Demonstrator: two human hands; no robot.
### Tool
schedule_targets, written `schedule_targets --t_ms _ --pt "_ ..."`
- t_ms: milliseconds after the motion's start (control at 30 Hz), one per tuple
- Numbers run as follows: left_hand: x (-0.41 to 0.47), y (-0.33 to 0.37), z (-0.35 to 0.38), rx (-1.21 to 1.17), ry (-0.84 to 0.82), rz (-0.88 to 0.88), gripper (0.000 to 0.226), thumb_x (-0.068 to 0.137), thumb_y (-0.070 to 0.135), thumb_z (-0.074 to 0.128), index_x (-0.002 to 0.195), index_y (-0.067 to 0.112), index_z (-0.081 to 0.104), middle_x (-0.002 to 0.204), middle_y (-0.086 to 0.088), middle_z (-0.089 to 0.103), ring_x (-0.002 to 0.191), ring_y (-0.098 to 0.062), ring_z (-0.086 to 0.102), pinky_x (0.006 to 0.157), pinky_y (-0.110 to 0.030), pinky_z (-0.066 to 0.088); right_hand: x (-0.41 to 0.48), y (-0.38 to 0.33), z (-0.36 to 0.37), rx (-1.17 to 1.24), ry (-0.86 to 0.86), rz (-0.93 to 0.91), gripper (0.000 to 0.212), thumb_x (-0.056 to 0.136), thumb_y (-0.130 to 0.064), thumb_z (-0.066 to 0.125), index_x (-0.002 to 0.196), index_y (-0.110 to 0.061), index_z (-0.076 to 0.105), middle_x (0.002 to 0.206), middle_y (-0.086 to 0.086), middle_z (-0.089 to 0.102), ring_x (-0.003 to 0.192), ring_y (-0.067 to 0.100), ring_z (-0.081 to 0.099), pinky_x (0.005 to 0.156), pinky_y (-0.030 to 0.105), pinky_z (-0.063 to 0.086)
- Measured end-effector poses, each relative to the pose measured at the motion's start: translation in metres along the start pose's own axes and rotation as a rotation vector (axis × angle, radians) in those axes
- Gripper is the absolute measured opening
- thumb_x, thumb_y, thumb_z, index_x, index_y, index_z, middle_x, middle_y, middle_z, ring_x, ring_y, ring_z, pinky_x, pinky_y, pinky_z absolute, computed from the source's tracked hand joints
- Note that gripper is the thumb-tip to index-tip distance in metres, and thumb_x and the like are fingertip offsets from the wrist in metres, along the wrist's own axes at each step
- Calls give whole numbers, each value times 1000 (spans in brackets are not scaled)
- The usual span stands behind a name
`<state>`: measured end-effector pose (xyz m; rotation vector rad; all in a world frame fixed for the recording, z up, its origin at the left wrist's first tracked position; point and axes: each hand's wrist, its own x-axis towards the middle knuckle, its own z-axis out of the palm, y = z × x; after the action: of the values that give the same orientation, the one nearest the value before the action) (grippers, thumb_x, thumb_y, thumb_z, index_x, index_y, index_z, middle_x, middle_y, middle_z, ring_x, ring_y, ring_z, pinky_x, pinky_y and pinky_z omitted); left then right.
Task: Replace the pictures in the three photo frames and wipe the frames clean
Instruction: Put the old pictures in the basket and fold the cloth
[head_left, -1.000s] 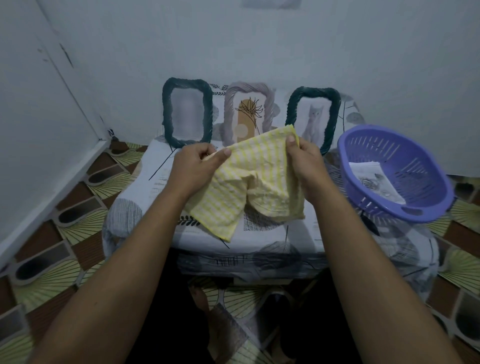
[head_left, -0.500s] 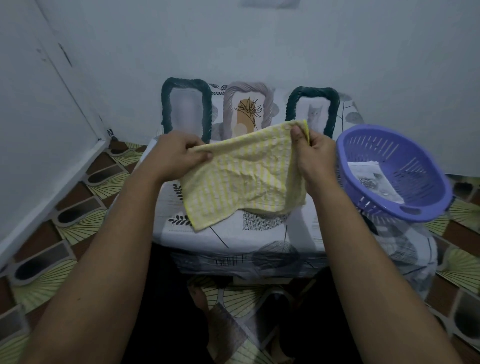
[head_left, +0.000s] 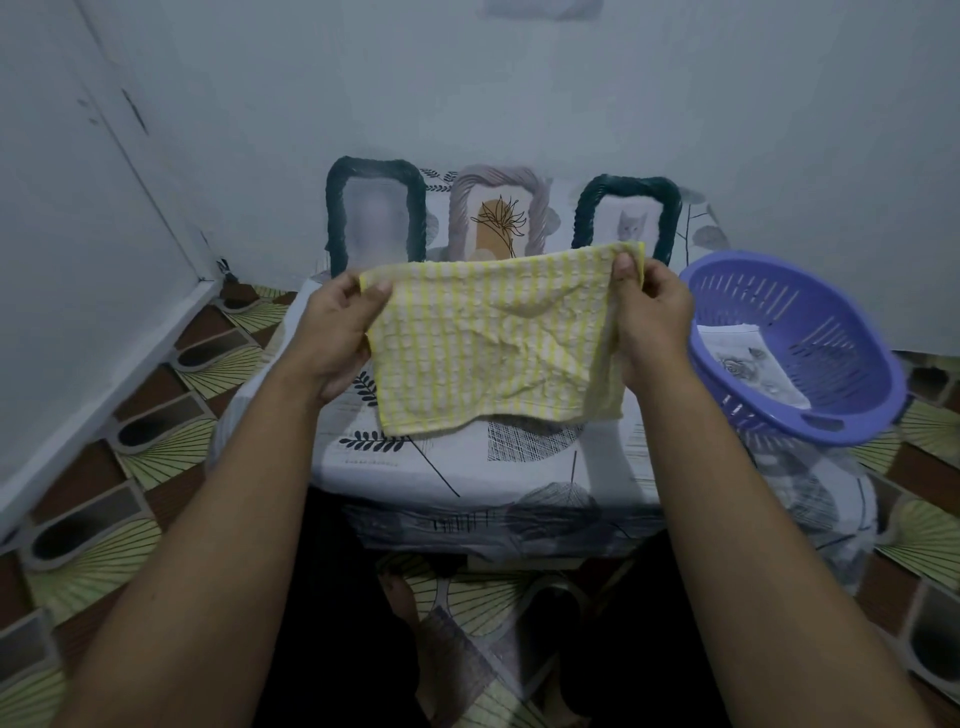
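While both hands — left hand (head_left: 337, 332), right hand (head_left: 652, 322) — pinch its top corners, the yellow striped cloth (head_left: 493, 338) hangs crumpled over the leaf-print table (head_left: 467, 467), walls pale.

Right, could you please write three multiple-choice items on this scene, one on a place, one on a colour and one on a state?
1. Where is the basket?
A. To the right of the cat frame
B. On the floor by the left wall
C. In the person's lap

2. What colour are the stripes on the cloth?
A. Red
B. Yellow
C. Blue

3. How is the cloth held?
A. Folded flat on the table
B. Bunched in one fist
C. Stretched between both hands

Answers:
1 A: the basket lies to the right of the cat frame.
2 B: the cloth shows yellow and white stripes.
3 C: the left hand and right hand each pinch a top corner, and the cloth hangs open between them.
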<state>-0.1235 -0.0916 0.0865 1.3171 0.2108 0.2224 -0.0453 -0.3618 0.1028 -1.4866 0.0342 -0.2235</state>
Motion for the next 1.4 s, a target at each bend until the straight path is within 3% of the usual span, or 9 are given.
schedule_targets --t_ms 67,267,567,700,800,933,1100,1267,1400 --pt "2 -2 -3 -29 32 -2 12 102 11 53 106 13 64 97 -2 73 94 -15 68 85 -36 58 0 -1 -4 31 4 25 14 97 -26 63 91 -16 70 83 -4 69 70 1 64 67 21 54" --pt "9 2 -4 -68 210 122 6 94 9 64 99 10 66 83 4 73 79 -9 68 72 -29 58 0 -8 -3 58 27 13 19 93 -31 68 85 -14 71 80 -3 72 71 2 65 70 22 56" --pt "19 11 -5 18 410 225 12 83 10 79 93 12 72 81 2 74 77 -11 69 73 -36 60 2 -3 2 60 50 20 8 95 -13 65 92 -10 72 77 -5 70 64 -3 63 65 19 52" --pt "18 6 2 243 535 291 8 85 19 76 82 17 69 70 8 63 60 2 56 61 -23 51 0 0 4 -33 57 -7 9 87 -26 76 86 -17 74 76 -6 70 68 1 62 70 23 54" --pt "15 8 10 438 597 361 14 78 31 74 81 19 67 68 10 60 58 0 52 62 -23 48 -5 -2 10 -134 17 -18 17 80 -37 79 75 -23 70 69 -7 68 63 5 60 68 34 55" --pt "3 9 36 625 532 481 16 81 31 74 80 18 64 66 14 56 58 3 50 62 -18 45 -16 -6 26 -190 -96 -9 20 76 -41 71 75 -21 67 73 1 68 67 19 63 64 44 58" --pt "-8 5 66 636 358 518 15 82 32 79 83 20 71 71 15 64 64 4 58 66 -17 50 -31 -12 49 -138 -277 24 10 87 -19 65 82 -12 69 72 4 64 62 18 58 56 31 52" --pt "-14 8 80 405 101 432 17 89 30 72 100 19 78 85 2 77 83 -16 74 75 -47 62 -37 -26 58 -49 -377 47 11 93 -17 68 89 -9 73 77 7 70 65 19 67 61 29 56" --pt "-15 10 81 396 66 432 24 91 26 69 110 15 77 95 1 78 90 -17 74 81 -48 61 -36 -31 58 -11 -384 28 14 93 -16 68 95 -4 75 81 10 72 71 21 70 67 31 58"
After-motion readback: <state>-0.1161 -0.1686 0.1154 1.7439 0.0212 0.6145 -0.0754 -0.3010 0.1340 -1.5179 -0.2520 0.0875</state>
